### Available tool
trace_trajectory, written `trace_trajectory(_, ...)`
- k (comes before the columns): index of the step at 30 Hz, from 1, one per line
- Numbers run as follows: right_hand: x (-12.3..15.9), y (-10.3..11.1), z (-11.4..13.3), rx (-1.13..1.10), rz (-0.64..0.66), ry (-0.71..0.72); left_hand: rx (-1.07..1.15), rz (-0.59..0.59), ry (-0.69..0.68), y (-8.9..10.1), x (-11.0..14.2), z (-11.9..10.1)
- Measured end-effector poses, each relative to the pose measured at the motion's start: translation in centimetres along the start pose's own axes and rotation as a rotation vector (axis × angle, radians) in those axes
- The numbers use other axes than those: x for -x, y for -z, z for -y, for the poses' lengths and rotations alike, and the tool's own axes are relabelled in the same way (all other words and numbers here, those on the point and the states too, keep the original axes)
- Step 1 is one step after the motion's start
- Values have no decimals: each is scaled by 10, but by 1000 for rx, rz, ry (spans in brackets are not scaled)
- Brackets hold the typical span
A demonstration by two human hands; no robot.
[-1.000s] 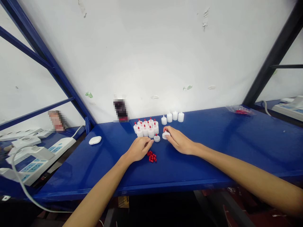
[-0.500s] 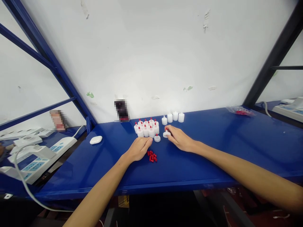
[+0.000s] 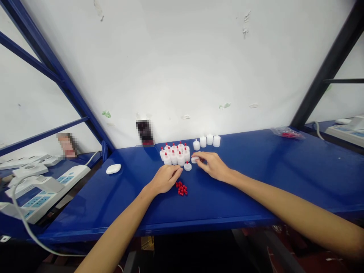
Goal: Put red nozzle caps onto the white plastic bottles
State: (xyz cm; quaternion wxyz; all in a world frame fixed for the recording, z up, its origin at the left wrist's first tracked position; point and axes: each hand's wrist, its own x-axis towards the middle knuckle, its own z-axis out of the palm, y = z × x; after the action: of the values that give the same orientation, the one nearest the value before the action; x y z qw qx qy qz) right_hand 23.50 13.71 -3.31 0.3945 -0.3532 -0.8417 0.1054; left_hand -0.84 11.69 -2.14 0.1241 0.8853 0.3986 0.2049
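My right hand (image 3: 213,165) has its thumb and fingers around a short white nozzle lid (image 3: 194,160), close to the table and just right of the bottle group. My left hand (image 3: 165,179) rests palm down in front of the bottles, its thumb against the curled fingers; anything inside is hidden. Several white bottles (image 3: 174,157) with red tips stand grouped behind it. Between the hands sits another low white lid (image 3: 187,167) with a red tip. Near my left hand lies a pile of small red caps (image 3: 181,189).
Several white bottles without red tips (image 3: 209,140) stand in a row near the wall. A white oval case (image 3: 113,168) lies at the left of the blue table (image 3: 227,204). At the right back is a clear bag (image 3: 287,133) with red pieces. Power strips (image 3: 57,189) fill the far left.
My right hand has carried the white nozzle lid slightly left, nearer the bottle group, and its red tip is now covered by the fingers. My left hand has stayed nearly still.
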Motion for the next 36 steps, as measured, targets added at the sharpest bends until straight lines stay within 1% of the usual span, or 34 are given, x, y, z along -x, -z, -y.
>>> trace_trajectory(2, 0, 0, 4, 8, -9, 27, -8, 4, -3, 0, 0, 0)
trace_trajectory(4, 1, 0, 7, 12, 23, 56, -15, 3, -7, 0, 0, 0)
trace_trajectory(9, 7, -2, 14, 110, 218, 97, -24, -14, -5, 1, 0, 1)
trace_trajectory(11, 8, -2, 16, 139, 266, 95, -29, -13, 0, 2, 1, 1)
trace_trajectory(13, 7, 0, 17, 159, 250, 89, -31, -5, 5, 3, 1, 0)
trace_trajectory(15, 5, 3, 16, 184, 185, 52, -26, 6, 12, 4, 2, 0)
trace_trajectory(19, -1, 12, 3, 216, 42, -151, 4, 30, 29, 7, 3, -2)
trace_trajectory(21, -3, 15, -8, 205, 24, -240, 20, 38, 29, 8, 3, -2)
trace_trajectory(23, -5, 16, -18, 220, 11, -282, 39, 44, 28, 9, 3, -3)
trace_trajectory(26, -12, 14, -29, 296, 13, -254, 74, 68, 29, 10, 4, -2)
trace_trajectory(30, -27, 8, -36, 436, 106, -195, 146, 84, 26, 8, 4, 0)
trace_trajectory(33, -41, 2, -38, 540, 143, -213, 222, 87, 34, 6, 3, 1)
trace_trajectory(36, -49, -1, -39, 561, 146, -216, 267, 149, 47, 6, 2, 0)
